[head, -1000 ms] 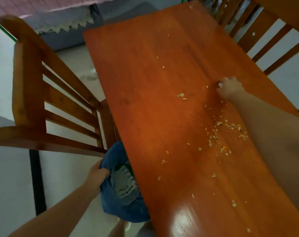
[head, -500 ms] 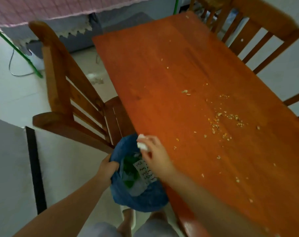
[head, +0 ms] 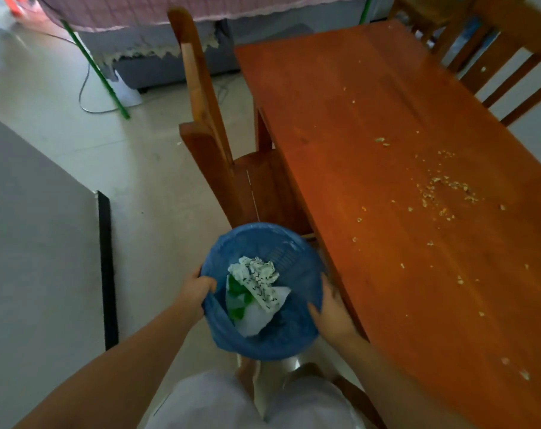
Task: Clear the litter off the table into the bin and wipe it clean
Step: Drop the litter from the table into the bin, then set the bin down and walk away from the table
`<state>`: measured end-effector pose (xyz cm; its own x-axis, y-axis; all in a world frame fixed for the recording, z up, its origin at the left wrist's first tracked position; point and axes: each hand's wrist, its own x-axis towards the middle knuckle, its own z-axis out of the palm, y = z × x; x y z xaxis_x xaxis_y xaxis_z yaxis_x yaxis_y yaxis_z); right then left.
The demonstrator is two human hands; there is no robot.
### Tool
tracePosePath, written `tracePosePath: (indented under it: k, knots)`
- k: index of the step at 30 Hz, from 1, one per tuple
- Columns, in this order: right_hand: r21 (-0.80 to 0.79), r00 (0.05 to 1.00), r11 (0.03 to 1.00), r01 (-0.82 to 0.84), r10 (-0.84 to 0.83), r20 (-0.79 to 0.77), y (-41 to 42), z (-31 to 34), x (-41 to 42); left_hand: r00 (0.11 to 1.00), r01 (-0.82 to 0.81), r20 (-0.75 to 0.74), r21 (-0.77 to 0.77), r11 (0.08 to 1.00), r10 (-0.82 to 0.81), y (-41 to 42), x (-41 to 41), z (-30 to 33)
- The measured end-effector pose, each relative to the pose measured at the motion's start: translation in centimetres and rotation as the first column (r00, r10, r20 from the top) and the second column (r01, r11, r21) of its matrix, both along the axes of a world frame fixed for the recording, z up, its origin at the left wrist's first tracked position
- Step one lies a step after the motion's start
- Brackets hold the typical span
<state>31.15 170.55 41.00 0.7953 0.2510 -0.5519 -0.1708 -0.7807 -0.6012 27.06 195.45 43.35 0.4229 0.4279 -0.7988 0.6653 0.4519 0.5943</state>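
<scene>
A blue plastic bin (head: 281, 339) hangs beside the left edge of the orange wooden table (head: 371, 97). Inside lie crumpled white paper (head: 258, 275) with black squiggles, a green scrap and a pale sheet. My left hand (head: 196, 289) grips the bin's left rim. My right hand (head: 332, 311) holds the bin's right rim, fingers over the edge. Small pale crumbs (head: 442, 190) are scattered over the table's right and near parts.
A wooden chair (head: 213, 144) stands pushed in at the table's left side, just beyond the bin. More chairs (head: 507, 57) line the far right side. A grey mat with a black edge (head: 106, 267) lies on the floor at left. A green pole (head: 95, 72) leans further back.
My right hand carried a small white scrap from the table to the bin, let it go, and now holds the bin's right rim. The view has swung left and down over the bin.
</scene>
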Motion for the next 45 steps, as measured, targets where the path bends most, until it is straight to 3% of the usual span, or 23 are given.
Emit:
tracePosePath:
  k: [2,6,17,29,33,40,45]
  knots:
    - [0.187,0.951,0.949,0.252,-0.208,-0.227,-0.7,0.4,-1.3,0.999,-0.051,-0.004,-0.006,0.999,0.05,-0.4,-1.6,-0.3]
    - [0.159,0.819,0.88,0.448,-0.334,-0.466,-2.1,-1.5,-3.0,0.995,-0.097,0.01,-0.033,0.995,0.097,-2.6,-5.4,-1.3]
    - [0.105,0.832,0.892,0.441,-0.362,-0.42,-3.3,-12.5,-6.7,0.992,-0.124,-0.026,0.061,0.99,0.126,-5.1,-12.0,-11.7]
    - [-0.052,0.876,0.928,0.369,-0.366,-0.313,-1.2,-37.3,-4.3,0.975,-0.161,-0.159,-0.009,0.987,0.158,-5.1,-12.2,-37.9]
    - [-0.09,0.879,0.929,0.359,-0.369,-0.302,-1.6,-42.6,-4.8,0.975,-0.137,-0.177,-0.012,0.99,0.133,-5.3,-12.4,-43.4]
    - [-0.071,0.883,0.924,0.376,-0.381,-0.275,-2.1,-44.1,-5.4,0.983,-0.1,-0.15,0.016,0.995,0.102,-5.5,-12.3,-45.1]
    - [-0.065,0.868,0.911,0.407,-0.408,-0.283,-1.2,-38.5,-5.3,0.983,0.023,-0.179,-0.024,0.999,-0.027,-3.2,-11.7,-40.7]
